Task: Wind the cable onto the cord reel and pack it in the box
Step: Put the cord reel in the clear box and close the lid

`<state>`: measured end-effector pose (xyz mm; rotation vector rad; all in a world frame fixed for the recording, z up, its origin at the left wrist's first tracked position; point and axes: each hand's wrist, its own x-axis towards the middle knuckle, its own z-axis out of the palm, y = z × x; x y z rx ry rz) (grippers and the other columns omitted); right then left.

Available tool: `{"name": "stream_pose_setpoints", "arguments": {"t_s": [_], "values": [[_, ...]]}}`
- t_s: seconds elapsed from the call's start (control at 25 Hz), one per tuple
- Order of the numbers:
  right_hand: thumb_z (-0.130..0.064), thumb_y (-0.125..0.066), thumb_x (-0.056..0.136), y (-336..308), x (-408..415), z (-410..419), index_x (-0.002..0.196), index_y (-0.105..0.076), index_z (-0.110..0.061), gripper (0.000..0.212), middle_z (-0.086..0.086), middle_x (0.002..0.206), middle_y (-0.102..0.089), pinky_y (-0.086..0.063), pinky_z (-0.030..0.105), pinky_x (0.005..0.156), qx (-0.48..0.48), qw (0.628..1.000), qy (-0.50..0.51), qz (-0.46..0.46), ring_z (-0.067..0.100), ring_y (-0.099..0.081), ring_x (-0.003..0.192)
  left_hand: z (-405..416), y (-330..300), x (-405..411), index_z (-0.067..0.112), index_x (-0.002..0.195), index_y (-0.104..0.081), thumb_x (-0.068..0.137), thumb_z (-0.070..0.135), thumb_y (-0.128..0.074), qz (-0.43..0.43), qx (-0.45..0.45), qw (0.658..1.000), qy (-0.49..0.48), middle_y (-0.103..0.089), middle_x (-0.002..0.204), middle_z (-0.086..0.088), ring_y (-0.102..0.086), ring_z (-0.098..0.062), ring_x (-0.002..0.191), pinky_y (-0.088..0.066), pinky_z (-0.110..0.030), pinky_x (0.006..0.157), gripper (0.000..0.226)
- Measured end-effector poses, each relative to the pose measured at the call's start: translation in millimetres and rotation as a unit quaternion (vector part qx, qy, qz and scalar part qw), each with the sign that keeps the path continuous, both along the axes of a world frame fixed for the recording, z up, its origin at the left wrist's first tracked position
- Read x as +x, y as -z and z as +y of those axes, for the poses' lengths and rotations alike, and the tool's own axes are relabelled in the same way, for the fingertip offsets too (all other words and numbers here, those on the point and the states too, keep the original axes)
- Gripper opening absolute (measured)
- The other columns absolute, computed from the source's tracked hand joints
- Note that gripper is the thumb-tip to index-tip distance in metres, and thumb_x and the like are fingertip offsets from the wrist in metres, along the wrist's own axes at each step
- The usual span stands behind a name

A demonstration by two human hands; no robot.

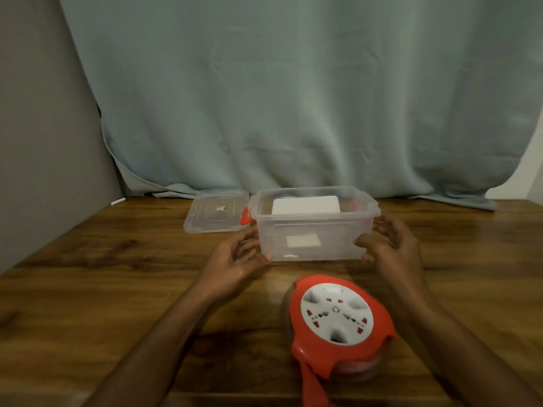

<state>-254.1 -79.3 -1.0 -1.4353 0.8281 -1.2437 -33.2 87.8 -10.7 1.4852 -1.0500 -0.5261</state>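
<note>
A clear plastic box (311, 230) with red side latches stands open in the middle of the wooden table. My left hand (238, 257) rests against its lower left corner and my right hand (388, 245) against its right end, fingers spread on the walls. A white flat object (305, 204) leans inside the box at the back. The red cord reel (335, 321) with a white socket face lies flat on the table in front of the box, between my forearms, its red strap trailing toward me. The cable itself is hard to make out under the reel's rim.
The box's clear lid (216, 211) lies flat to the left of the box. A pale blue curtain (293, 98) hangs behind the table, its hem on the tabletop. A grey wall (44, 142) borders the left edge, with a small white stick (118, 201) beside it.
</note>
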Motion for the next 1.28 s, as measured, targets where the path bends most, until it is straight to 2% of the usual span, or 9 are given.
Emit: {"name": "stream_pose_setpoints", "arguments": {"t_s": [0.24,0.36,0.48,0.6,0.68,0.84,0.96,1.12,1.28], "values": [[-0.019,-0.075,0.092,13,-25,38,0.137,-0.056,-0.033,0.051,-0.003,0.132,-0.067,-0.063,0.049,0.089,0.059,0.997,-0.024,0.045,0.025,-0.069,0.112,23,20,-6,0.031,0.117,-0.062,0.087,0.007,-0.081,-0.028,-0.007,0.998,-0.064,-0.073,0.117,0.01,-0.072,-0.004,0.109,-0.062,-0.022,0.088,0.043],[-0.034,-0.08,0.089,9,-33,53,0.153,-0.037,-0.036,0.077,-0.002,0.136,-0.063,-0.064,0.05,0.087,0.036,0.982,-0.022,0.183,0.025,-0.07,0.108,24,22,-4,0.03,0.13,-0.053,0.082,0.019,-0.089,-0.062,-0.055,0.99,-0.11,-0.067,0.128,0.009,-0.069,-0.008,0.113,-0.063,-0.028,0.087,0.061],[-0.069,-0.073,0.081,4,-44,72,0.156,-0.034,-0.036,0.091,-0.004,0.145,-0.063,-0.058,0.039,0.093,-0.114,0.888,-0.034,0.444,0.022,-0.066,0.122,22,22,-3,0.042,0.156,-0.036,0.084,0.025,-0.087,-0.119,-0.06,0.987,-0.088,-0.045,0.15,0.02,-0.055,0.003,0.122,-0.056,-0.012,0.085,0.09],[-0.082,-0.064,0.077,-6,-45,80,0.16,-0.033,-0.034,0.101,-0.005,0.16,-0.05,-0.052,0.041,0.108,-0.12,0.832,-0.083,0.535,0.022,-0.055,0.14,21,25,-3,0.042,0.161,-0.033,0.091,0.023,-0.08,-0.14,-0.064,0.985,-0.076,-0.037,0.156,0.021,-0.05,-0.002,0.129,-0.05,-0.001,0.08,0.087],[-0.073,-0.075,0.076,-14,-44,75,0.159,-0.036,-0.031,0.101,-0.003,0.157,-0.053,-0.056,0.035,0.099,-0.065,0.847,-0.121,0.514,0.022,-0.059,0.134,21,27,-3,0.04,0.162,-0.032,0.093,0.021,-0.078,-0.141,-0.06,0.985,-0.074,-0.037,0.155,0.021,-0.051,-0.006,0.131,-0.049,0.0,0.079,0.084],[-0.037,-0.094,0.072,-22,-43,55,0.119,-0.07,-0.022,0.055,-0.006,0.1,-0.077,-0.056,0.018,0.053,0.031,0.908,-0.188,0.372,0.008,-0.076,0.073,20,30,0,0.044,0.162,-0.029,0.093,0.025,-0.079,-0.18,-0.045,0.98,-0.075,-0.029,0.167,0.015,-0.051,-0.008,0.134,-0.051,-0.002,0.081,0.087],[-0.018,-0.091,0.076,-27,-40,45,0.116,-0.077,-0.012,0.042,0.005,0.096,-0.084,-0.065,0.029,0.061,0.038,0.928,-0.207,0.306,0.019,-0.081,0.078,20,31,1,0.046,0.162,-0.028,0.093,0.033,-0.077,-0.225,-0.04,0.969,-0.093,-0.007,0.174,0.015,-0.041,-0.012,0.146,-0.048,-0.002,0.09,0.085],[-0.011,-0.091,0.075,-42,-34,41,0.115,-0.079,-0.019,0.043,0.003,0.105,-0.083,-0.068,0.04,0.073,-0.001,0.944,-0.211,0.252,0.02,-0.081,0.089,22,31,0,0.056,0.158,-0.029,0.095,0.042,-0.071,-0.267,-0.03,0.958,-0.097,-0.002,0.174,0.022,-0.034,-0.02,0.154,-0.049,-0.047,0.113,0.077],[0.0,-0.083,0.081,-75,-26,39,0.118,-0.076,-0.01,0.039,0.006,0.101,-0.081,-0.056,0.022,0.049,-0.013,0.984,-0.162,0.077,0.01,-0.078,0.071,22,29,1,0.049,0.158,-0.037,0.096,0.04,-0.072,-0.249,-0.045,0.963,-0.088,-0.01,0.174,0.018,-0.043,-0.014,0.149,-0.051,-0.035,0.108,0.071]]}}
